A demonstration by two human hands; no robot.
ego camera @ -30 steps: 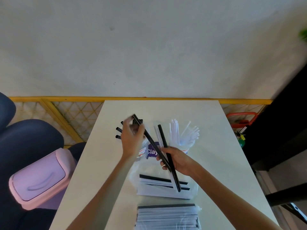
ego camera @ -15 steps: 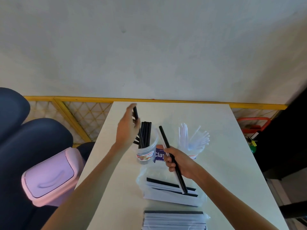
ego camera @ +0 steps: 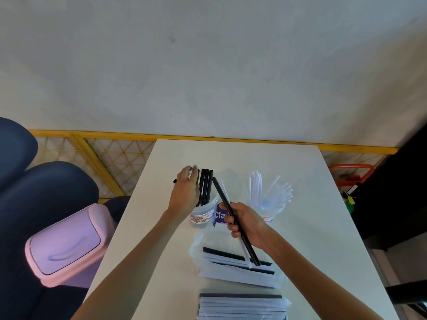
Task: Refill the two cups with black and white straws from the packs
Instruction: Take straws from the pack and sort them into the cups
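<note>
On the white table (ego camera: 312, 227) stand two clear cups. The left cup (ego camera: 203, 214) holds several black straws (ego camera: 205, 188). The right cup (ego camera: 270, 217) holds several white straws (ego camera: 268, 192). My left hand (ego camera: 186, 195) is at the left cup, its blurred fingers stretched along the black straws. My right hand (ego camera: 246, 224) grips one black straw (ego camera: 221, 195) and a white one beside it, both slanting above the opened straw pack (ego camera: 231, 271). A second straw pack (ego camera: 240, 307) lies at the near edge.
A purple-labelled pack (ego camera: 218, 214) sits between the cups. Left of the table are a pink swing-lid bin (ego camera: 64, 243) and a dark blue chair (ego camera: 46, 181). A yellow lattice rail (ego camera: 115, 155) runs behind. Dark furniture (ego camera: 406, 192) and a red object (ego camera: 351, 173) stand on the right.
My left hand carried a black straw away from my right hand and lowered it to the left cup. My right hand now holds one black straw instead of two.
</note>
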